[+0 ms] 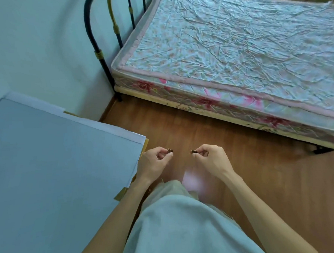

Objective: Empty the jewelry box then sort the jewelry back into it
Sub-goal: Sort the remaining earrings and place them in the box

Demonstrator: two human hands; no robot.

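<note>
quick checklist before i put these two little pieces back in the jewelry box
1. Left hand pinches a small dark jewelry piece at the fingertips: ok.
2. Right hand pinches a second small piece: ok.
3. Grip firm enough on both pieces: cannot tell; they are tiny and partly hidden by the fingers.
4. What kind of pieces they are, and whether they match: cannot tell, too small.
5. Jewelry box in view to receive them: not ok; only the grey-topped table, the wooden floor and the bed show.
6. Both hands over a surface that would catch a drop: not ok; they are over the floor, beside the table edge.
</note>
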